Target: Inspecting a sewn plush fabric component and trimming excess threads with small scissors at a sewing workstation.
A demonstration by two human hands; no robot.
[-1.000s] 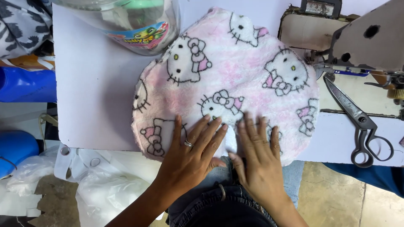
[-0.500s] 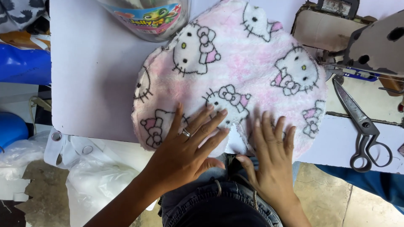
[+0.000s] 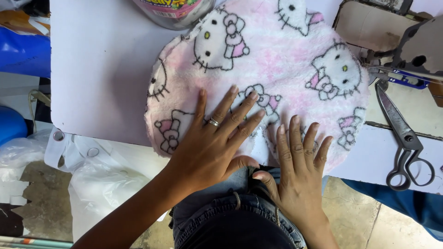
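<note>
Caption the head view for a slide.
Both hands, left hand and right hand, press flat on a round pink cartoon-cat fleece piece beside scissors.

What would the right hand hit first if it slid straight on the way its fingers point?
Probably nothing solid soon: the right hand points up over the pink fleece piece; the sewing machine sits off to the right.

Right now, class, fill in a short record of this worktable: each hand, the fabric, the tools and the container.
left hand: flat on fabric, fingers spread, ring on one finger
right hand: flat on fabric's near edge
fabric: round pink fleece piece with cartoon cat print, on white table
tools: scissors lying closed at right, beside sewing machine
container: clear plastic jar at far edge
</note>
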